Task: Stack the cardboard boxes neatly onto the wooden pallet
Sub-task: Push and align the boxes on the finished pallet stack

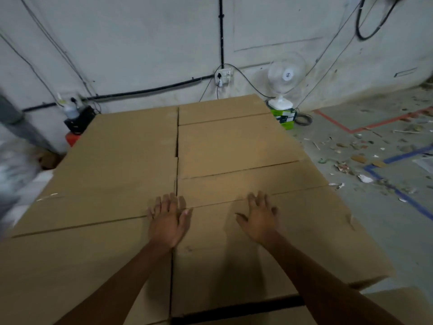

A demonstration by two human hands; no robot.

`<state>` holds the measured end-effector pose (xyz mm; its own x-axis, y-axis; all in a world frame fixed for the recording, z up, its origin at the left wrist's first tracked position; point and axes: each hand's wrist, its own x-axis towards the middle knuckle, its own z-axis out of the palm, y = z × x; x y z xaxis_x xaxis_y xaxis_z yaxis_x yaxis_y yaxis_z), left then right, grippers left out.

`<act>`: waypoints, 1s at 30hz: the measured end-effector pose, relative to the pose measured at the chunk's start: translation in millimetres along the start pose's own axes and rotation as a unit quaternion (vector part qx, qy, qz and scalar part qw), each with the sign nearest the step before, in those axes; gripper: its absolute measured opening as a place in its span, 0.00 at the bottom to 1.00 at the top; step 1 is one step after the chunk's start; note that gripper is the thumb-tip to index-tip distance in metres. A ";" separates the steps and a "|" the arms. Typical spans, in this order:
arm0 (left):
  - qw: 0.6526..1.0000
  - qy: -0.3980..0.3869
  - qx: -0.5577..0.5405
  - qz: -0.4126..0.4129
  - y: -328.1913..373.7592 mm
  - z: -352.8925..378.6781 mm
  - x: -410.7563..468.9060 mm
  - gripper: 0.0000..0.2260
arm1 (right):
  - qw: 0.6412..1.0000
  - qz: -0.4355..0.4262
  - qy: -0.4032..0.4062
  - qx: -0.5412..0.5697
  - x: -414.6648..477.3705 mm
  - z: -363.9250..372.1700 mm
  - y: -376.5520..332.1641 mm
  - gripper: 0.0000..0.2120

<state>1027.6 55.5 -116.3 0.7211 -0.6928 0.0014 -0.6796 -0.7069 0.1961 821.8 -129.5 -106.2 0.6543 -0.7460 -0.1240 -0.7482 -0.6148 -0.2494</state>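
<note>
Several brown cardboard boxes [131,148] lie packed side by side in two columns, their flat tops forming one broad surface in front of me. My left hand [167,221] lies flat, fingers spread, on the seam between the two columns. My right hand [261,219] rests flat with spread fingers on the nearest right-hand box [293,245]. Neither hand grips anything. The wooden pallet is hidden under the boxes.
A white table fan [284,78] stands on a green box [284,117] by the far wall. A wall socket [223,77] with cables hangs behind the stack. Debris and blue tape [384,179] mark the floor at right. Dark items [79,120] sit at back left.
</note>
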 end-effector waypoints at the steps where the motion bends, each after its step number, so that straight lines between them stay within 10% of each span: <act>1: 1.000 0.000 -0.001 -0.013 -8.2 0.7 -1.0 0.43 | 1.000 -0.023 -0.012 -0.003 3.2 4.9 -15.7 0.40; 18: 0.995 -0.007 -0.100 -0.006 -42.6 1.9 -12.5 0.35 | 0.995 -0.069 -0.072 -0.028 -0.4 22.0 -96.4 0.41; 30: 0.990 -0.023 -0.098 0.095 -107.8 -25.4 -222.9 0.43 | 0.990 -0.139 -0.023 0.002 -191.5 45.4 -139.2 0.31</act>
<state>943.6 289.7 -112.8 0.5722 -0.8200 0.0140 -0.7606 -0.5243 0.3829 805.6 110.6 -91.3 0.8395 -0.5352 -0.0934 -0.5377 -0.7938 -0.2842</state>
